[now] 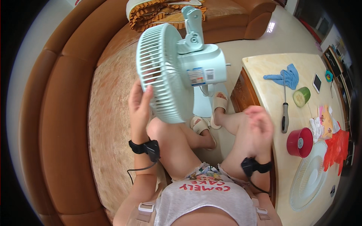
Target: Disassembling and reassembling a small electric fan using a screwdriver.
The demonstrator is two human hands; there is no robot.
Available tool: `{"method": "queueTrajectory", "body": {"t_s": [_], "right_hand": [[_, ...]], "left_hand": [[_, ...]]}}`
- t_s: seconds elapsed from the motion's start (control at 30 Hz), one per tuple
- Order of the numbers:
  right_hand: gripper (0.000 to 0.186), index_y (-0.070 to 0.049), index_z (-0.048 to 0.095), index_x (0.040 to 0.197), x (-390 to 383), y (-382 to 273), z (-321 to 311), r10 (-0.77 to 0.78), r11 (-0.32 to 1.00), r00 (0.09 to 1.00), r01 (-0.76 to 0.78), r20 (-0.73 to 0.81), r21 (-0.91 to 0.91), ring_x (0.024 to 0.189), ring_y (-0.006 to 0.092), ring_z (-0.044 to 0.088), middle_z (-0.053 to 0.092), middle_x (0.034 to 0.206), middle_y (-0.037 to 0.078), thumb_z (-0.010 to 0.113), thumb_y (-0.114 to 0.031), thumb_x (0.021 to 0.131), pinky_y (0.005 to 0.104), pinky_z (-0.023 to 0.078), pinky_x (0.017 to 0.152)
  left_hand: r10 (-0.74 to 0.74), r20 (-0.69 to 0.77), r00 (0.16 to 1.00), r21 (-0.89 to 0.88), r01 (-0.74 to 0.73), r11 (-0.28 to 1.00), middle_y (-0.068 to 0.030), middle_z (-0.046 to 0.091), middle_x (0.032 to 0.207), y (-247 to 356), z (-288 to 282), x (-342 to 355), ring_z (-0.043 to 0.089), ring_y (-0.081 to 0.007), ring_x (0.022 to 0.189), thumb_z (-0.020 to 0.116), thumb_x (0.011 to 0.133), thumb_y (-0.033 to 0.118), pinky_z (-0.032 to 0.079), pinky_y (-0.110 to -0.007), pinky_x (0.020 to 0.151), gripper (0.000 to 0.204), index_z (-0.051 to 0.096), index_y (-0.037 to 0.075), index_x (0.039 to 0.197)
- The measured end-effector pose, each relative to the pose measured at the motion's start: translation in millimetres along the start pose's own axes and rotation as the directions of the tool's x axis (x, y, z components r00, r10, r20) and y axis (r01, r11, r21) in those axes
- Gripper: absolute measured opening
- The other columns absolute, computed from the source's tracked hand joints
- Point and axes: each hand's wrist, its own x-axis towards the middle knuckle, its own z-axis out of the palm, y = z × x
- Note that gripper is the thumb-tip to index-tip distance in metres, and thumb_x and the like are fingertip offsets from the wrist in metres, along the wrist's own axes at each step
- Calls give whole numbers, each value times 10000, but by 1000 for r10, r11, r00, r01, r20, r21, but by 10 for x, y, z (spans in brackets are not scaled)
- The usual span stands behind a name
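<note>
A pale mint-green fan fills the upper middle, with its slatted cage turned toward the left and its clip bracket pointing up. The motor housing carries labels and a short metal shaft at the back. My left hand grips the lower left of the cage. My right hand is raised over my right leg, beside the table edge and apart from the fan. Its fingers are loosely bent but smeared, with no object visible in them. The fan's base is partly hidden behind it, between my sandalled feet.
The cream table at right carries a blue cloth, screwdriver, cucumber piece, phone, tape measure, red bowl, red plastic bag, detached grille and wrappers. A brown sofa curves along left and back.
</note>
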Motion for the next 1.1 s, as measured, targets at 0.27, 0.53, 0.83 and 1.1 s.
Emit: {"method": "queueTrajectory", "body": {"t_s": [0.27,0.53,0.83,1.1], "right_hand": [[980,79,187,1379,-156,84,842,-44,943,997,21,-63,-331,1243,359,408,369,1343,271,806,-213,677,437,323,1028],[456,47,401,1248,236,451,375,39,996,850,-74,-525,-45,1057,235,520,512,1178,154,601,-121,873,324,414,910],[350,31,488,1197,559,168,87,234,955,861,-117,-451,273,995,169,581,585,1114,109,517,-202,937,286,459,852],[453,54,506,1147,528,93,-205,465,662,869,-217,-166,718,923,217,622,615,1053,157,489,-353,948,327,505,823]], "left_hand": [[100,233,967,66,-119,991,-187,486,1274,438,783,-315,450,-267,1208,433,948,104,318,-340,1025,312,540,-51,1197],[408,14,913,213,-401,891,-102,641,1093,-96,611,122,496,-273,1166,471,931,104,378,-361,991,241,693,21,980],[-541,-269,797,-312,459,832,-115,408,1355,-1150,224,25,456,-281,1171,591,850,497,330,-393,991,698,395,33,1334],[-437,97,894,-595,404,695,-146,535,1231,-820,9,-221,510,-253,1141,446,927,420,409,-379,971,541,463,6,1275]]}}
